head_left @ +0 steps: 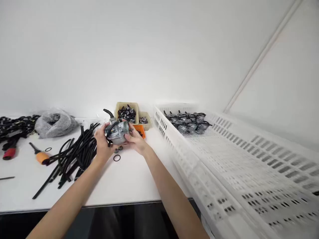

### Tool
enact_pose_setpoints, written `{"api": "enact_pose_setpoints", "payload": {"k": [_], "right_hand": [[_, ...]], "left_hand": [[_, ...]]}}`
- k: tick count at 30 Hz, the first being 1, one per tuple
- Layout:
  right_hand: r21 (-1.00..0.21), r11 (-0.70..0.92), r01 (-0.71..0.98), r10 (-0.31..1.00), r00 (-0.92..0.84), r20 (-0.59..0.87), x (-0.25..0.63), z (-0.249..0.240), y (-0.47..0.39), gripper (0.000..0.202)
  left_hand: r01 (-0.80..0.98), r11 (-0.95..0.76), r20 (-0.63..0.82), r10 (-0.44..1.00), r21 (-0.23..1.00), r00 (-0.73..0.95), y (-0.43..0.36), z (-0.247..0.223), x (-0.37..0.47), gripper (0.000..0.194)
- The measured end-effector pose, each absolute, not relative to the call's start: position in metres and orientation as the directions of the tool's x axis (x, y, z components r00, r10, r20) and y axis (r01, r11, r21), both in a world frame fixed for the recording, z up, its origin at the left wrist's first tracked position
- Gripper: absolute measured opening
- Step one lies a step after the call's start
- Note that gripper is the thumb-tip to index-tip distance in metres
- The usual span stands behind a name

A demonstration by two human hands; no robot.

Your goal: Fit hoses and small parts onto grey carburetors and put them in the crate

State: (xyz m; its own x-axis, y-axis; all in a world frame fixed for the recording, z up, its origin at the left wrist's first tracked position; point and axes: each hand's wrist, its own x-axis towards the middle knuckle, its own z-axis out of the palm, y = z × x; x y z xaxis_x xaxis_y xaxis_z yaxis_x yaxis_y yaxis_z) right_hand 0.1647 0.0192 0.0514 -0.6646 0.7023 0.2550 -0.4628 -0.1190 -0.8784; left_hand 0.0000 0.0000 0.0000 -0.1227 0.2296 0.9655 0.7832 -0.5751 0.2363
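Observation:
A silver metal carburetor [117,131] with a black rubber cap and a short black hose is raised above the white table, gripped from both sides. My left hand [101,139] closes round its left side, fingers behind the body. On the other side, my right hand [134,137] holds it with the thumb against the front near the round opening. Below the hands, a black rubber ring [117,158] lies flat, with small grey round parts [120,148] beside it. Left of my left hand spreads a pile of black rubber hoses [74,156].
A large white perforated crate [179,156] holds several carburetors [189,122]. Small-part bins [137,109] and an orange tray [142,130] stand behind my hands. Further left are an orange-handled tool [42,157], a red handle [9,153] and a plastic bag [56,124].

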Motion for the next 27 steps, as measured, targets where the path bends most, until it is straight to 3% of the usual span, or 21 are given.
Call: {"api": "enact_pose_setpoints", "payload": {"k": [11,19,27], "right_hand": [[-0.891,-0.083,-0.446,0.757,-0.610,0.234,0.163,0.050,0.021,0.065],[-0.909,0.105,-0.404,0.847,-0.443,0.294,0.152,0.043,0.027,0.060],[-0.930,0.244,-0.275,0.826,-0.444,0.348,0.150,0.037,0.030,0.073]], "left_hand": [[0.769,-0.547,0.931,0.323,0.330,-0.170,-0.004,0.003,0.003,0.102],[0.587,-0.608,0.842,0.447,0.534,-0.302,0.002,-0.002,0.004,0.100],[0.329,-0.661,0.726,0.514,0.674,-0.456,0.005,-0.003,0.006,0.064]]}}
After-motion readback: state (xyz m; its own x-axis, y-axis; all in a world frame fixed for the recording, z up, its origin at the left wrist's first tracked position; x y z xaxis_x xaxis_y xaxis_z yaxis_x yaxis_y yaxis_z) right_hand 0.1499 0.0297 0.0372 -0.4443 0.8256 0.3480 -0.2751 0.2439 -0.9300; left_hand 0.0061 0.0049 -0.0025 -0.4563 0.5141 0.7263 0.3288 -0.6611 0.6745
